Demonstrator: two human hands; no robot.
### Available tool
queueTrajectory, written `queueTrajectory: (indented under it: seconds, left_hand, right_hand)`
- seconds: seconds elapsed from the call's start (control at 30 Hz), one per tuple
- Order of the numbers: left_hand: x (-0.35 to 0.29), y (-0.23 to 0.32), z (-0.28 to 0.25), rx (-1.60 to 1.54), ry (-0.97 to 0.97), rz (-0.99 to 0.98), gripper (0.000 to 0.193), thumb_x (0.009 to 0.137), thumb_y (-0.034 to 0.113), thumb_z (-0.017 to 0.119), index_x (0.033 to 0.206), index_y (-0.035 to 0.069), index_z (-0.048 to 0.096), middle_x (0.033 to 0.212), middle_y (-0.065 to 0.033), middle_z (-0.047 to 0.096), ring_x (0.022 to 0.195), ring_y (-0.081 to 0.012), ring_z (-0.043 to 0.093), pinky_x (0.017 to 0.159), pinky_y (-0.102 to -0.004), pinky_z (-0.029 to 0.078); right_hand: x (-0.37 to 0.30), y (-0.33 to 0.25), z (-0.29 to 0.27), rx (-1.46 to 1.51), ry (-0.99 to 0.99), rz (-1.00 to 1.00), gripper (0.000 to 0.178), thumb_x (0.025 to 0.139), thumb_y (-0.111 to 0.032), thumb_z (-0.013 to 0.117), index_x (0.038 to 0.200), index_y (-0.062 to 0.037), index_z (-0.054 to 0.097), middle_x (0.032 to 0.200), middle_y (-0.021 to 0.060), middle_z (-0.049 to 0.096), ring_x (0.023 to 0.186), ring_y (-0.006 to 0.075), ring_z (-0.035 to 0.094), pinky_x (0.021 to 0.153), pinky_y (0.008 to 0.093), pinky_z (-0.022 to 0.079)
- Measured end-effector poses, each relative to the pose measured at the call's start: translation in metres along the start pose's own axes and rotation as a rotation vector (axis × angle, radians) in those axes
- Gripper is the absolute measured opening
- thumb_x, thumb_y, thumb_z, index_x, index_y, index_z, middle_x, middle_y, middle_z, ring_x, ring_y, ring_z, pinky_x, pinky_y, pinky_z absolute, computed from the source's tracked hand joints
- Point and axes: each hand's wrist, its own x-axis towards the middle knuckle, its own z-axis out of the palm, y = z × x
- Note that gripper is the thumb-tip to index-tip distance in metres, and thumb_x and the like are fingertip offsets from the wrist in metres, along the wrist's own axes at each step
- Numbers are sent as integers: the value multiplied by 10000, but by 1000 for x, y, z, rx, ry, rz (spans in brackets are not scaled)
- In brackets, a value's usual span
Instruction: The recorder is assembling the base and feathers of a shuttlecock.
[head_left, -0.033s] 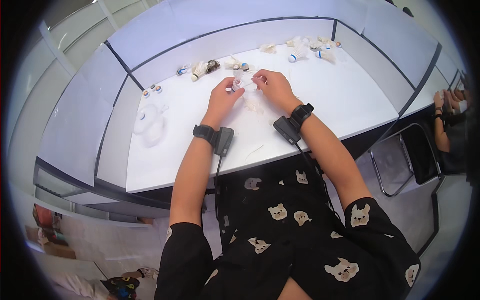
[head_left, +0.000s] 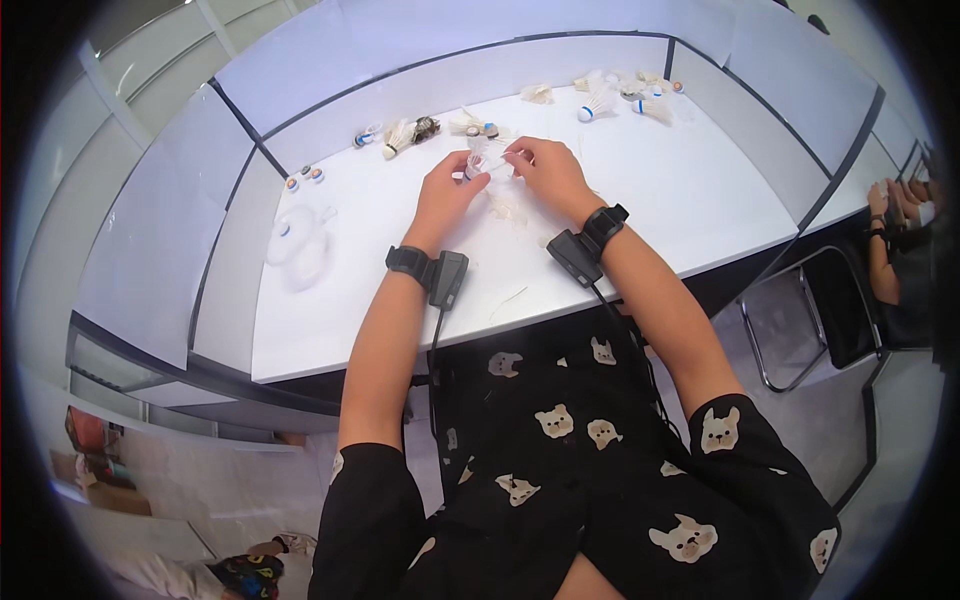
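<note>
Above the middle of the white table (head_left: 660, 210), my left hand (head_left: 447, 195) closes its fingers round a white shuttlecock (head_left: 474, 165), whose lower part the fingers partly hide. My right hand (head_left: 550, 172) is close beside it, thumb and forefinger pinched on a thin white feather (head_left: 508, 156) that reaches toward the shuttlecock. Loose pale feather bits (head_left: 508, 212) lie on the table just below the hands. Behind my hands lies another worn shuttlecock (head_left: 467, 125) with small round cork bases (head_left: 490, 130) next to it.
At the back left are more shuttlecocks (head_left: 398, 138) and a dark feathered clump (head_left: 426, 127). Several small cork bases (head_left: 317, 175) and a clear plastic container (head_left: 300, 248) stand at left. A shuttlecock pile (head_left: 595, 108) lies back right. Low partitions (head_left: 480, 72) enclose the table; a chair (head_left: 800, 320) stands at right.
My hands and what they hold stay almost in place. At the lower left, a person in the background has shifted slightly to the right.
</note>
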Motion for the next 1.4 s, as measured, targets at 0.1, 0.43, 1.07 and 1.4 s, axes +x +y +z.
queueTrajectory:
  seconds: [0.1, 0.43, 1.07, 1.4]
  left_hand:
    - [3, 0, 3, 22, -13, -23, 489, 854, 212, 761, 1282, 31, 609, 1131, -121, 678, 885, -171, 675, 776, -286, 528]
    - [-2, 11, -2, 23, -36, -73, 452, 857, 199, 750, 1260, 37, 627, 1138, -108, 682, 921, -172, 662, 816, -284, 519]
    - [0, 3, 1, 9, -11, -43, 473, 827, 237, 760, 1238, 36, 638, 1123, -102, 704, 986, -189, 647, 847, -309, 496]
    - [1, 0, 1, 10, -11, -33, 471, 823, 241, 762, 1232, 40, 643, 1124, -98, 703, 1022, -189, 645, 862, -313, 488]
  right_hand:
    - [2, 5, 1, 85, 11, 44, 202, 915, -209, 632, 1056, -104, 732, 817, 99, 740, 756, 255, 708, 726, 370, 536]
    - [1, 1, -1, 183, -4, 86, 245, 945, -116, 576, 1162, -50, 668, 908, 99, 754, 675, 165, 702, 669, 300, 542]
    - [4, -6, -9, 235, 196, 112, 190, 942, -166, 639, 1032, -5, 688, 868, 90, 750, 703, 157, 727, 626, 274, 533]
    - [5, 0, -4, 246, 172, 100, 191, 947, -174, 639, 1029, -9, 691, 864, 88, 747, 706, 155, 727, 628, 265, 530]
